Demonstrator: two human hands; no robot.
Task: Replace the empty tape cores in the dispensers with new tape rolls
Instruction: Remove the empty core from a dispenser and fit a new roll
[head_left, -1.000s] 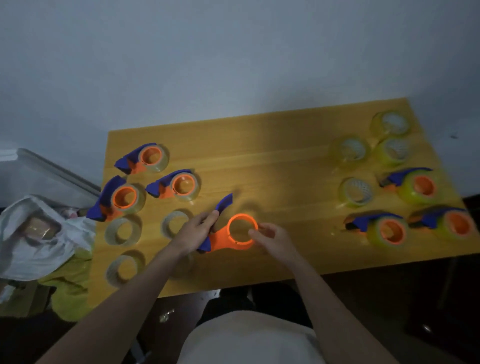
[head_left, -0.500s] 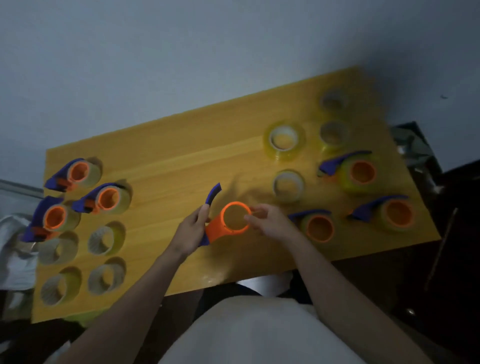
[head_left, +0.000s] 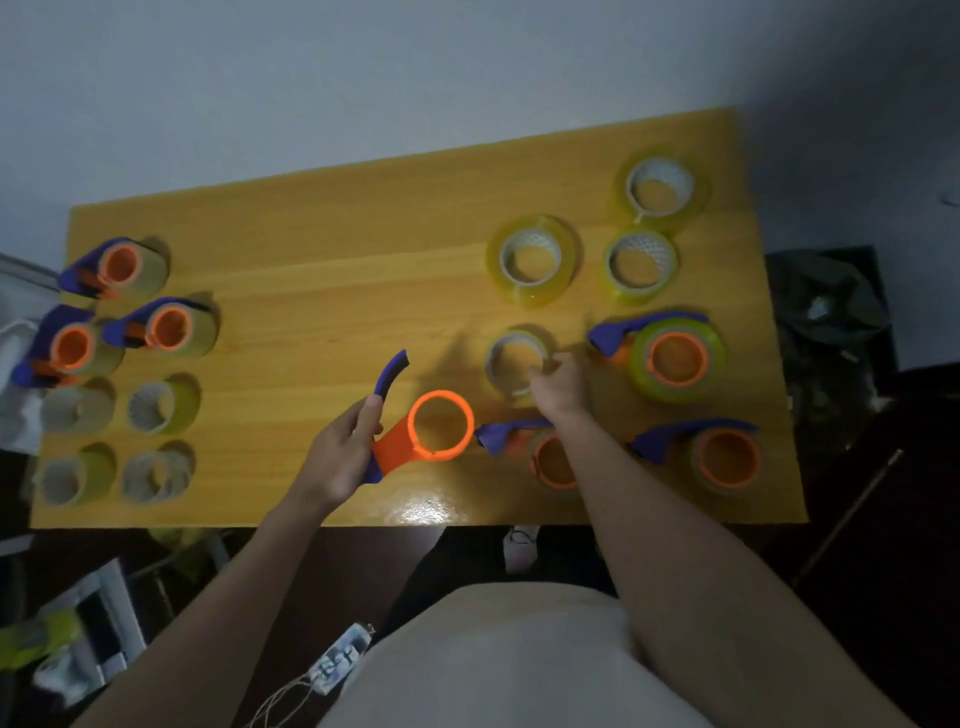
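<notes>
the orange-and-purple plastic tape dispenser (head_left: 415, 434), its hub bare, sits in the left hand (head_left: 340, 452), fingers clamped on its handle; the right hand (head_left: 558, 387) pinches a thin yellowish tape roll (head_left: 517, 361) on the wooden table (head_left: 332, 270); probably light, stiff, best gripped by its rim.

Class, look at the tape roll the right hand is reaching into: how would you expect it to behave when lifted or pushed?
The tape roll lies flat on the table, so a push probably slides it; set on edge, it would likely roll. The right hand hooks fingers inside its core, suggesting a light, stiff ring.
</notes>
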